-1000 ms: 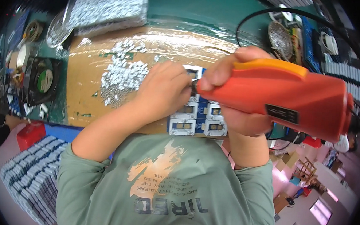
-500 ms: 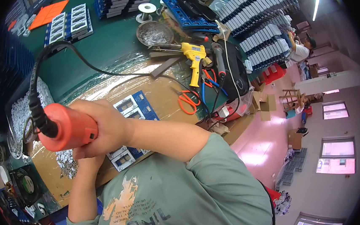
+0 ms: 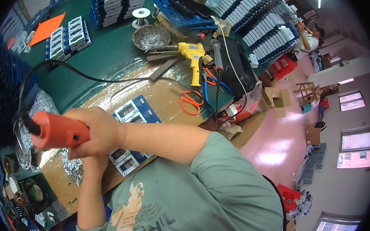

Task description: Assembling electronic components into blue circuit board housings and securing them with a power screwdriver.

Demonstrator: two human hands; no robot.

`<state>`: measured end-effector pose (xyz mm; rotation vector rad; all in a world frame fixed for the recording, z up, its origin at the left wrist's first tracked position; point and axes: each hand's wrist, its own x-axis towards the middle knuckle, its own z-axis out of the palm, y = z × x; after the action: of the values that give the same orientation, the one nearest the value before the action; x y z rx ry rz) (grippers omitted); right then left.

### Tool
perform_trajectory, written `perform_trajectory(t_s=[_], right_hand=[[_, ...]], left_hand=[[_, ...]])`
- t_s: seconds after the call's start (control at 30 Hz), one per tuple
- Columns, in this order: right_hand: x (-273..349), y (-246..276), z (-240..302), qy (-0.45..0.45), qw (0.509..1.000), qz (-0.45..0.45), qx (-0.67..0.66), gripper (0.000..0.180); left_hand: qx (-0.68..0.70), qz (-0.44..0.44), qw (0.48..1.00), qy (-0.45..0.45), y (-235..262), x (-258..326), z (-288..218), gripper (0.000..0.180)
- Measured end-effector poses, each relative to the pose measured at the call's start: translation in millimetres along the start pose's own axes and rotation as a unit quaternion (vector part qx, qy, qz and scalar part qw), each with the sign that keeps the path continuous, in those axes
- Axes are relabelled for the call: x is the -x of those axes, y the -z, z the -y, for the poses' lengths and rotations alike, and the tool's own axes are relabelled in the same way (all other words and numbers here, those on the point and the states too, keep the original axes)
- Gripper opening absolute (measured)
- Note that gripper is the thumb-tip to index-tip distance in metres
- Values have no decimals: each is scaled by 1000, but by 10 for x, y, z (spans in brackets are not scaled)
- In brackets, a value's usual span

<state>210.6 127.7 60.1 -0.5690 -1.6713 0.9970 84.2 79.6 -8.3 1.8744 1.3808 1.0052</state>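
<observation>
My right hand (image 3: 101, 133) is wrapped round the body of a red corded electric screwdriver (image 3: 57, 132), whose cord end faces up toward me; its working tip is out of sight. A black cable (image 3: 73, 73) arches away from it over the table. My left forearm (image 3: 92, 195) rises from below, and my left hand (image 3: 95, 164) is mostly hidden behind the right one, so its fingers do not show. Under and beside my right forearm lies a blue circuit panel (image 3: 140, 107) with white rectangular frames on it. Small silvery metal parts (image 3: 73, 171) are heaped beside my left wrist.
Ahead lie a yellow soldering gun (image 3: 192, 57), orange-handled scissors (image 3: 191, 103), pliers (image 3: 208, 83) and a bowl of metal scraps (image 3: 152, 38). A solder spool (image 3: 140, 16) stands behind. Stacked panels (image 3: 111, 1) line the back. A co-worker (image 3: 309, 40) is at the far right.
My view has shifted slightly, so the table things sit a little differently. My right hand with the electric screwdriver appears slightly farther left; its grip is unchanged.
</observation>
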Motion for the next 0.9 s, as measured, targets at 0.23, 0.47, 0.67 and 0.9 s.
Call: perform_trajectory(t_s=[0.23, 0.47, 0.67, 0.9], right_hand=[[-33, 118, -140, -14, 994, -93, -51, 54], [-229, 334, 77, -161, 949, -105, -249, 59], [311, 845, 425, -266, 957, -12, 116, 59], [1804, 1122, 865, 40, 988, -90, 119, 37]], left_hand=[[-32, 57, 996, 68, 134, -43, -201, 34], [247, -30, 968, 27, 34, -167, -338, 34], [228, 35, 966, 119, 110, -492, -417, 20], [7, 82, 982, 171, 93, -1134, -214, 27]])
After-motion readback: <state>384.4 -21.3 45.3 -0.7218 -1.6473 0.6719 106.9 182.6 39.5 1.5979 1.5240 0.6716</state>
